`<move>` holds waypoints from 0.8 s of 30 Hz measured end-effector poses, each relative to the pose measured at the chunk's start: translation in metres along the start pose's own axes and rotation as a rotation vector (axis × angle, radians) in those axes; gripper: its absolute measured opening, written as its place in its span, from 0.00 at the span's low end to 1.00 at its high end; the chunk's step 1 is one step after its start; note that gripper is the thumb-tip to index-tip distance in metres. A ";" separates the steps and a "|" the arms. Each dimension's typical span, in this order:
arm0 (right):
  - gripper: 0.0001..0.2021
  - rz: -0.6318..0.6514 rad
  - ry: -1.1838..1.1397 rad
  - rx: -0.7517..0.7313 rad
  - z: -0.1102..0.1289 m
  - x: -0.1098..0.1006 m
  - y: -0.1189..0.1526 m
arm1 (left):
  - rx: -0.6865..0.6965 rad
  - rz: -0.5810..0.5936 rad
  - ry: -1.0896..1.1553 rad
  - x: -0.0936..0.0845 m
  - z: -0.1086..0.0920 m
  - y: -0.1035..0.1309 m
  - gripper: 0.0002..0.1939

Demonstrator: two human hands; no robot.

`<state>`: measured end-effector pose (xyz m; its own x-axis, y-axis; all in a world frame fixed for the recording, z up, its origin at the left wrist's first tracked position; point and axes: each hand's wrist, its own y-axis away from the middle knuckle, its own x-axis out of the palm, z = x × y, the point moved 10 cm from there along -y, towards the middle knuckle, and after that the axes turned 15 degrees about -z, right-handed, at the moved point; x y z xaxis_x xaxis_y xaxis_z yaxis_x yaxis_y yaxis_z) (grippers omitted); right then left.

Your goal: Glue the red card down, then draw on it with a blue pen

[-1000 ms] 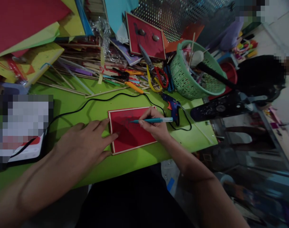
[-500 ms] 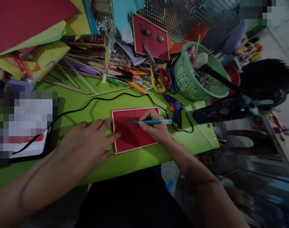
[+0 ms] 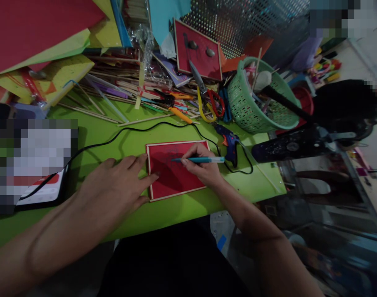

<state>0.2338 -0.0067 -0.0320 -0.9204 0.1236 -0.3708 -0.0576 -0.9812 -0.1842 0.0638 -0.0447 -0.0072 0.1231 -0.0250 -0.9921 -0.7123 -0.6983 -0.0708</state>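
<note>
A red panel [image 3: 172, 181] edged with thin pale sticks lies flat on the green table [image 3: 135, 218]. Faint dark marks show on its upper middle. My right hand [image 3: 203, 167] rests over the panel's right side, fingers pinched round a teal pen [image 3: 203, 159]. The pen's tip points left, at the dark marks; whether it touches the surface I cannot tell. Spread out at the panel's left edge is my left hand [image 3: 120, 181], its thumb lying on the red surface and other fingertips along the border.
A glue gun [image 3: 228, 142] with a black cord lies right of the panel. Behind are scissors [image 3: 211, 103], an orange-handled tool [image 3: 180, 115], many sticks and a second red panel [image 3: 202, 62] with two stones. A green basket [image 3: 247, 107] stands back right, a phone [image 3: 64, 181] at left.
The view has shifted very slightly. Both hands, the pen and the panel keep nearly the same places; the dark marks by the pen tip look a little clearer.
</note>
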 end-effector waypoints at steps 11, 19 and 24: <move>0.07 0.027 0.014 0.000 -0.001 0.003 0.001 | 0.008 0.033 -0.029 0.000 -0.002 0.000 0.21; 0.07 0.052 -0.005 -0.005 0.002 0.006 0.002 | 0.030 0.013 -0.037 0.001 -0.002 0.000 0.20; 0.07 0.054 -0.011 -0.004 0.003 0.007 0.001 | -0.009 0.008 -0.004 0.000 0.000 0.000 0.19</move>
<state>0.2262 -0.0074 -0.0319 -0.9264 0.0684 -0.3702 -0.0056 -0.9858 -0.1680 0.0639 -0.0450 -0.0067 0.1151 -0.0278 -0.9930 -0.7069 -0.7046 -0.0622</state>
